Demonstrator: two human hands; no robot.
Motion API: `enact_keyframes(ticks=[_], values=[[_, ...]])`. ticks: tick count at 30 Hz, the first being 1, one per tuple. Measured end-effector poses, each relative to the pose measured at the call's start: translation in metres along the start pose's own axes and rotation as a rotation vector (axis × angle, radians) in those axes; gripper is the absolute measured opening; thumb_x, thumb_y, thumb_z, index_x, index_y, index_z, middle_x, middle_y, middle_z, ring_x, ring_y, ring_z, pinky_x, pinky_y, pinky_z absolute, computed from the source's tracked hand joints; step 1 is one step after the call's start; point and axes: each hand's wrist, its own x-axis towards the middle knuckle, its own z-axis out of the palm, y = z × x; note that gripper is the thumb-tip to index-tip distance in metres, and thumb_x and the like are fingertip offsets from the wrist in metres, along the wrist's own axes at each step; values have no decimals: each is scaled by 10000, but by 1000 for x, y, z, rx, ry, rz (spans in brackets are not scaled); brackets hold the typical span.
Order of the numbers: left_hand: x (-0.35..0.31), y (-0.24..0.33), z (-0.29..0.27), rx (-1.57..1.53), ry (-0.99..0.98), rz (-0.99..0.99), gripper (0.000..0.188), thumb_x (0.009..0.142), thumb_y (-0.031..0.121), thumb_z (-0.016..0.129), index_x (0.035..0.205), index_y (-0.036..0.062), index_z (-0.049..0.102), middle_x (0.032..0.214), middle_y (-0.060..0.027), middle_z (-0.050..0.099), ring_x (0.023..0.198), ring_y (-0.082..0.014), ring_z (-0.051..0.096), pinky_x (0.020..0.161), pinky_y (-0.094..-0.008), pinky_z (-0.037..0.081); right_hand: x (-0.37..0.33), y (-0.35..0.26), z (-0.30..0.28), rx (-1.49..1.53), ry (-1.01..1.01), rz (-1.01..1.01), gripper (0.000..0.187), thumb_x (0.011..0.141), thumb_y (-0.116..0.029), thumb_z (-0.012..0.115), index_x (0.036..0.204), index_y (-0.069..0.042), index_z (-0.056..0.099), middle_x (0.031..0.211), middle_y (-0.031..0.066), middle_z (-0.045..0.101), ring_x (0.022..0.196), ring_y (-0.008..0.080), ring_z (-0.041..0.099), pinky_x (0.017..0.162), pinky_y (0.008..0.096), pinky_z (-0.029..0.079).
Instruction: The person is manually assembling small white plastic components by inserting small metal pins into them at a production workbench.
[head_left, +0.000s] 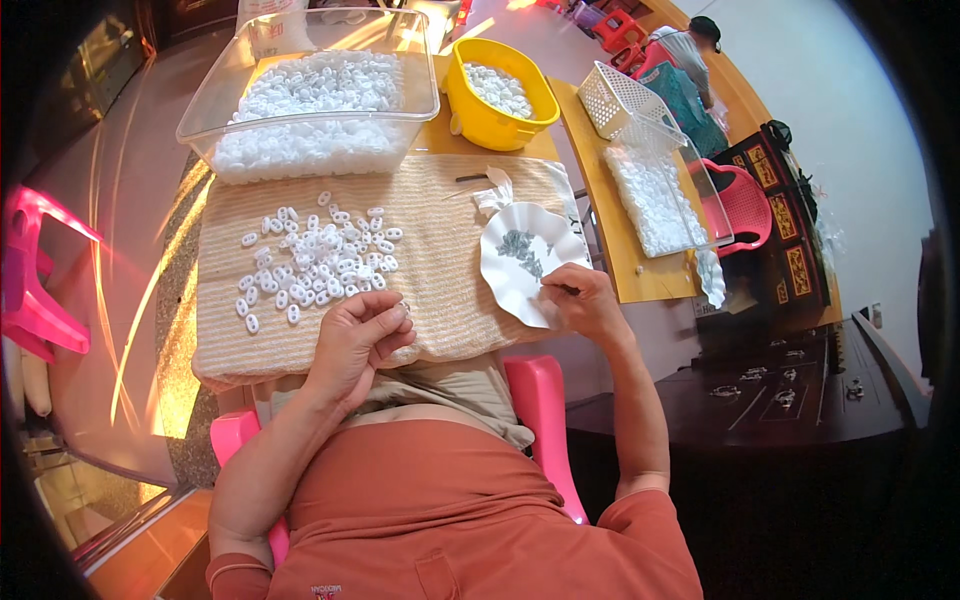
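Note:
My left hand [362, 335] is closed in a pinch just above the near edge of the towel. A tiny thing shows at its fingertips, too small to name. Over the right rim of a white scalloped plate [510, 285], my right hand [588, 300] pinches with thumb and fingers; whatever lies between them is hidden. Small grey pieces [518, 245] are scattered in the plate. To the left of the plate, a loose pile of small white oval plastic pieces with two holes [318, 258] spreads over the striped beige towel [440, 260].
Behind the towel stand a large clear bin [205, 150] of white pieces and a yellow tub [530, 130] of pale pieces. On the right are another clear bin [715, 200] and a white basket [610, 100]. A pink stool [40, 270] stands left. Another person [690, 55] sits far right.

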Motion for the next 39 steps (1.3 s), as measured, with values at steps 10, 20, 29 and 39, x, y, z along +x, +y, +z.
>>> enact_keyframes(ticks=[10, 20, 29, 39], values=[[0, -1, -1, 22, 5, 7, 149, 859, 6, 643, 1006, 5, 614, 850, -67, 648, 754, -138, 650, 704, -267, 585, -3, 4, 0, 120, 11, 131, 88, 860, 5, 616, 946, 12, 636, 727, -25, 575, 640, 38, 504, 576, 205, 429], [-1, -5, -2, 62, -24, 15, 115, 851, 4, 651, 965, 12, 644, 830, -67, 659, 738, -133, 652, 705, -259, 582, -2, 7, 2, 175, 9, 148, 84, 886, -41, 628, 936, 26, 628, 730, -10, 600, 638, 41, 525, 580, 196, 448], [-3, -6, 1, 134, -61, -28, 124, 863, 19, 637, 986, 10, 642, 846, -81, 662, 746, -154, 654, 719, -282, 575, 0, 5, 5, 329, 5, 181, 90, 886, -55, 631, 923, 27, 637, 736, 7, 613, 647, 59, 556, 588, 209, 462], [-13, -18, 9, 266, -183, -45, 171, 890, 102, 645, 1016, -13, 647, 865, -61, 655, 767, -125, 634, 728, -274, 556, -20, -57, 49, 737, -118, 84, 62, 866, 27, 600, 916, 44, 632, 848, 63, 604, 683, 98, 570, 603, 218, 476]])
